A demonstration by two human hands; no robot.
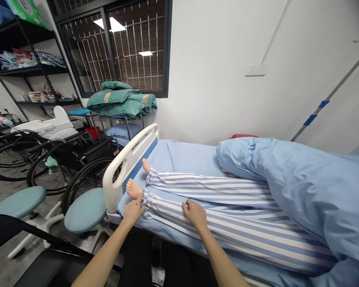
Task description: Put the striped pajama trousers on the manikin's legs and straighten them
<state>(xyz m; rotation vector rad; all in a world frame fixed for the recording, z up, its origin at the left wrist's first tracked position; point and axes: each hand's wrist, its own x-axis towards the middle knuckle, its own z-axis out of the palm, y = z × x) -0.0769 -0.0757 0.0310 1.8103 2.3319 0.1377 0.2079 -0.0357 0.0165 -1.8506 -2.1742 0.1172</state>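
Striped blue-and-white pajama trousers cover two legs stretched out on the bed, with bare feet at the footboard end. My left hand is closed around the ankle of the nearer foot, at the trouser cuff. Farther along the same leg, my right hand has its fingers curled on the striped fabric around the shin or knee. Its fingertips are partly hidden. The other foot lies untouched behind. A light blue quilt is bunched over the upper legs and body.
A white footboard edges the bed's left end. Beside it are two round stools, a wheelchair and a black chair. Green folded quilts lie on a rack under the window. A metal pole leans at the right.
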